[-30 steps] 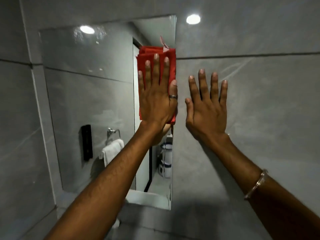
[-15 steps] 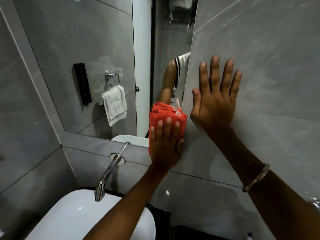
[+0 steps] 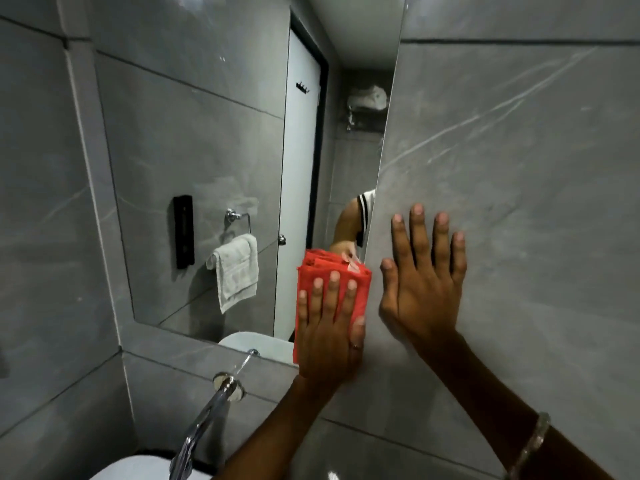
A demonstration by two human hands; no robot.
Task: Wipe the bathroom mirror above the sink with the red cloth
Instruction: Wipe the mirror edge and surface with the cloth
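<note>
Grey marbled tiles line this bathroom wall [image 3: 519, 168], and the mirror [image 3: 207, 150] is set into it above the sink [image 3: 138, 471]. Fingers [image 3: 330, 289] of the left hand [image 3: 327, 336] lie flat and slightly spread, pinning the folded red cloth [image 3: 332, 271] against the glass at the mirror's lower right corner; the thumb sits along the cloth's right edge, just by the mirror's right-hand border, and the heel of the hand already overlaps the tile strip below the bottom edge. The right hand [image 3: 420, 289] holds nothing: its fingers are spread wide and pressed flat on the tile just beside the mirror's right edge, apparently as a brace. Outward from the hands, a chrome tap [image 3: 204, 424] projects from the wall under the mirror's bottom edge toward the sink, and the glass reflects a pale towel [image 3: 237, 270] on a ring, a black fitting [image 3: 183, 232] and a white door [image 3: 299, 202]. I judge the step in hand to be a wiping stroke along the rightmost strip of the glass, now at its lowest point. The next move likely calls for sliding the cloth leftward along the bottom edge or back up a neighbouring strip, keeping even flat pressure so the folds do not bunch, while clearing the tap below.
</note>
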